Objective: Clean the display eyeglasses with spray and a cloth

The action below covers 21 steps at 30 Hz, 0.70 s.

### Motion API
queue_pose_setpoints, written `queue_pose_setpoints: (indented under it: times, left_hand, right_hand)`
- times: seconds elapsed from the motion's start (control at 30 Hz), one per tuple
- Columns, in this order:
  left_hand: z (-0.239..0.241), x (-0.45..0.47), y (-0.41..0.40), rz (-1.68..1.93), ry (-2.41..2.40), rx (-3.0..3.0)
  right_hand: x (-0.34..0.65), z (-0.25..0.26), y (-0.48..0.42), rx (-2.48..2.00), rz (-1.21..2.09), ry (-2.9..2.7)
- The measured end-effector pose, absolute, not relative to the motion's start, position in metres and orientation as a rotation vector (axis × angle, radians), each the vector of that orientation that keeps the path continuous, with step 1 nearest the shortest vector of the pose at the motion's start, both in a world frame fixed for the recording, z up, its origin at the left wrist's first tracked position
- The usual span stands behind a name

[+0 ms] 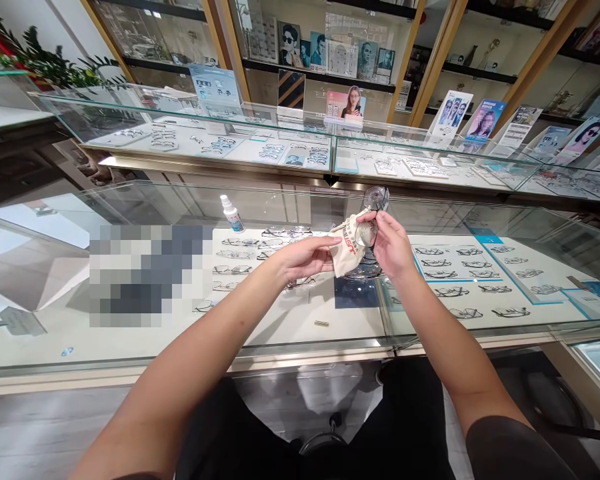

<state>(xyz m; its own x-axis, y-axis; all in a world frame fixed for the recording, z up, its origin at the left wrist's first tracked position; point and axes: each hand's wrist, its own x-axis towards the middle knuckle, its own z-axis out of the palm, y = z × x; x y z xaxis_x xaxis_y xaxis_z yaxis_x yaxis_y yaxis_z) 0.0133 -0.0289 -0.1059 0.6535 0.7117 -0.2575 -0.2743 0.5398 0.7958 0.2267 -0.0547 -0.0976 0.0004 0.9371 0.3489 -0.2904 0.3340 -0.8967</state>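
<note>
- The glass-topped display counter (30, 353) spans left to right, with displayed eyeglass frames (451, 291) inside; anything let slip above it would likely strike hard glass.
- The right hand (393, 247) has its fingers closed on the round-lens eyeglasses (367, 233), apparently near the bridge; squeezing too hard there could bend the thin frame, and a loose pinch could drop it.
- The left hand (307, 257) grips the drawstring cloth pouch (347, 248) by its left edge; a sharp tug could snag the eyeglasses, since the pouch overlaps the near lens. I cannot tell how firmly they touch.
- The eyeglasses sit in the air over the counter's middle, 2 lenses exposed; fingertips close to the glass could smudge it.
- The white spray bottle (233, 215) stands far left of the hands; a wide left-hand swing might topple it.
- The gold-coloured bar (321, 324) lies on the near side, perhaps beneath the glass.
</note>
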Motion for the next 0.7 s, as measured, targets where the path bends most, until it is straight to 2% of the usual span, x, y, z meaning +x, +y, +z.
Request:
queue_pose_setpoints:
  times: [0.13,0.47,0.7]
  left_hand:
    - [-0.106,0.02,-0.034,0.646,0.673,0.848]
    - [-0.09,0.012,-0.032,1.2,0.717,1.065]
    - [-0.083,0.007,-0.032,1.156,0.771,1.15]
  right_hand:
    - [0.23,-0.099,-0.05,-0.704,1.073,-1.093]
    - [0.235,-0.103,-0.047,-0.798,1.085,-1.11]
    - [0.229,-0.1,-0.056,-0.844,1.141,-1.275]
